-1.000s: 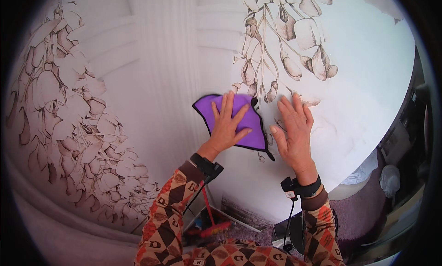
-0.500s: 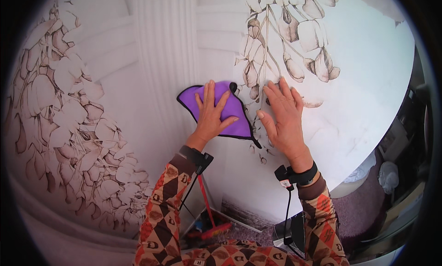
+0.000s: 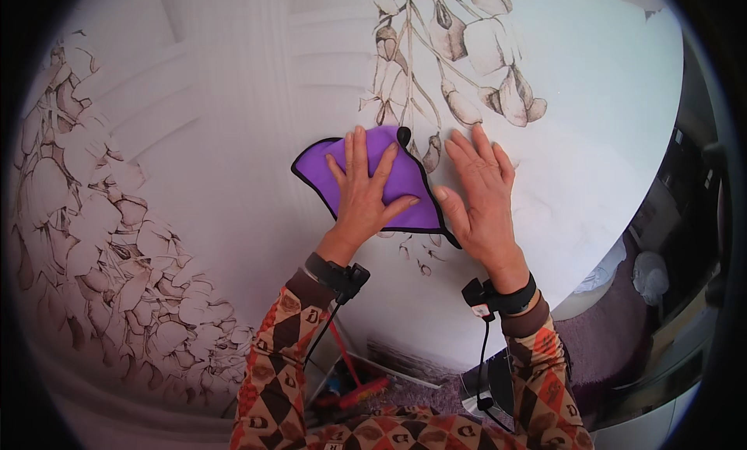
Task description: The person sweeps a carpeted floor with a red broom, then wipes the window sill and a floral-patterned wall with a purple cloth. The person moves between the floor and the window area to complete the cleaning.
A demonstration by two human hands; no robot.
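While left-hand fingers spread over purple cloth, right-hand fingers parted beside it, patterned sleeves bearing printed letters

From where I stand, this looks like a room in a home: a pale wall carries large sepia drawings of hanging blossoms to left and right, the way decorative wallpaper does. A mauve carpet covers the floor on the right, with a whitish bundle on it, and a red broom-like tool sits near, low down.
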